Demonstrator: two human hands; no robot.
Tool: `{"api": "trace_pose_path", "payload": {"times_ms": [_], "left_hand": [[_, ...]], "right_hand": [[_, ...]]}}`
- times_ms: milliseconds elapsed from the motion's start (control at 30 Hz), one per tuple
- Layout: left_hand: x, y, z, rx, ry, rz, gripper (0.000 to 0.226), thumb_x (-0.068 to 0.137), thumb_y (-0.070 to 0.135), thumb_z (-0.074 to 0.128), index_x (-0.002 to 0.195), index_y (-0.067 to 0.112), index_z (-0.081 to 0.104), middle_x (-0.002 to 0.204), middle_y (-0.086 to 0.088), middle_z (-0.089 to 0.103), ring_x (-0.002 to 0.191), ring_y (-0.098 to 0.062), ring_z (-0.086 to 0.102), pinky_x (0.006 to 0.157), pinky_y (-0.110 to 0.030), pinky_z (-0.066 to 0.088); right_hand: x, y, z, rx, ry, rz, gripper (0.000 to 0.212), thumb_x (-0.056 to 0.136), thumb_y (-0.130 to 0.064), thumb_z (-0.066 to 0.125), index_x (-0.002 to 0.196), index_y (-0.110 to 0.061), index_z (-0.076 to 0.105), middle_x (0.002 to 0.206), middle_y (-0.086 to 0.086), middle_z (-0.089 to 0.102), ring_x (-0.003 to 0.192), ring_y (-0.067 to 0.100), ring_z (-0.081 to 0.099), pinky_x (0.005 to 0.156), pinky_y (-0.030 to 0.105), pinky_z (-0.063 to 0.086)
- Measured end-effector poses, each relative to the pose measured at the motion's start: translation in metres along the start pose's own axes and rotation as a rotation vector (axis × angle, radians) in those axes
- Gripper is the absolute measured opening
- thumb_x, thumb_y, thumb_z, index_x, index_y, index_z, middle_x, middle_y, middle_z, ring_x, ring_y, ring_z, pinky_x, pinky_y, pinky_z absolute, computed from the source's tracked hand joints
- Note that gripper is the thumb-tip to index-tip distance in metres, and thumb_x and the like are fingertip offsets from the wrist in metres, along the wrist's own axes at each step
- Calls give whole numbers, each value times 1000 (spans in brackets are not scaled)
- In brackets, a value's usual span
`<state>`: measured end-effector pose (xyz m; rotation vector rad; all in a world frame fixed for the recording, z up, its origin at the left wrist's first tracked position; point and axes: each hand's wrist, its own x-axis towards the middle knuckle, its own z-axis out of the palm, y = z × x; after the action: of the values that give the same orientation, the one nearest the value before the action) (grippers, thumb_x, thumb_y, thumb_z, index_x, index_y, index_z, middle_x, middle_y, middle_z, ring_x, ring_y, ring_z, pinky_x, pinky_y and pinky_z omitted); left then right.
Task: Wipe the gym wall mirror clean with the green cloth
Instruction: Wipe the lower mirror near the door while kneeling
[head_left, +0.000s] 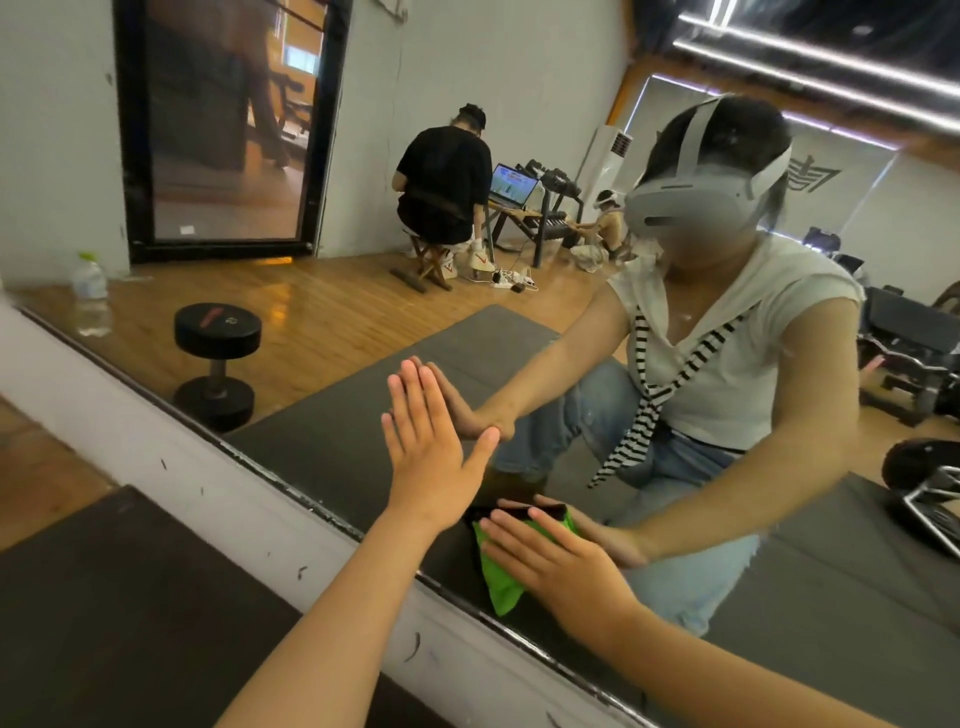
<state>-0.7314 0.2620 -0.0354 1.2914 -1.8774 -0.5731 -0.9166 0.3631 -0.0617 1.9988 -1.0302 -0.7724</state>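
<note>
The wall mirror (519, 156) fills most of the view, and its lower edge runs diagonally from left to lower right. My left hand (431, 447) lies flat against the glass with straight fingers, just above that edge. Lower and to the right, my right hand (556, 566) presses the green cloth (501, 577) onto the mirror with spread, straight fingers. The cloth's lower corner hangs down over the mirror's bottom edge. Part of the cloth is hidden under my palm.
A white wall strip (208, 483) with scuff marks runs below the mirror, with a dark mat (130, 613) under it. Reflected in the glass are a dumbbell (217, 364), a water bottle (91, 291), a seated person at a laptop (447, 192) and gym equipment (914, 353).
</note>
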Motion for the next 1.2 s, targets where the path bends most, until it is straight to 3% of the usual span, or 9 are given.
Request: {"api": "trace_pose_path", "payload": {"times_ms": [67,200,333,467,533,733,933,1067,1200], "left_hand": [[2,-1,0,-3,-13,3,95,93,70,23,130,21,-49,136,3,-58,134,-18,-49,117,-41,-22],[3,-2,-1,-86,-17,23,99,97,58,44,135,25,-42,140,8,-54,135,-13,-47,116,-39,-23],[1,-5,1,-162,31,43,101,95,54,52,141,28,-34,145,12,-47,136,-7,-45,114,-35,-23],[3,-4,-1,-180,25,38,103,95,53,54,147,25,-30,146,12,-44,137,-6,-41,115,-35,-22],[3,-4,-2,-171,15,35,103,95,53,54,149,22,-29,146,12,-44,137,-6,-40,115,-36,-21],[3,-7,-1,-143,1,28,102,96,54,52,147,22,-31,149,8,-44,136,-7,-41,116,-36,-20],[4,-9,0,-140,12,26,101,95,56,51,141,28,-34,144,12,-47,135,-7,-43,116,-36,-21],[5,-8,0,-138,19,25,102,95,55,51,144,25,-33,144,12,-46,136,-6,-41,115,-35,-21],[3,-7,1,-130,29,27,102,95,56,50,144,25,-33,145,10,-45,136,-7,-41,117,-37,-19]], "right_hand": [[12,-14,-6,-14,-29,-21,84,103,-24,37,143,-5,-34,146,15,-43,130,32,-42,103,49,-29],[7,-33,12,15,-108,-84,83,105,-29,37,142,-4,-33,150,13,-38,128,32,-42,99,50,-29],[15,-21,-1,72,-150,-76,80,106,-24,32,138,-5,-39,141,12,-48,124,29,-48,98,46,-33],[26,-32,10,152,-99,13,83,104,-44,35,150,-5,-22,157,15,-26,143,31,-28,114,53,-28],[19,-42,18,127,-147,-33,82,104,-52,29,153,-7,-17,158,14,-23,143,31,-27,107,54,-36],[16,-36,19,20,-89,-76,73,108,-43,21,144,-6,-31,154,11,-34,132,29,-38,107,52,-33],[29,-56,21,9,-159,-98,91,101,-27,50,154,-8,-21,158,17,-31,134,36,-37,109,52,-22],[17,-51,19,-7,-201,-131,85,104,-24,44,152,-10,-25,160,12,-31,132,31,-38,104,49,-26],[28,-31,1,39,-130,-42,84,105,-26,39,143,-6,-33,147,13,-41,131,30,-40,105,48,-27]]}}
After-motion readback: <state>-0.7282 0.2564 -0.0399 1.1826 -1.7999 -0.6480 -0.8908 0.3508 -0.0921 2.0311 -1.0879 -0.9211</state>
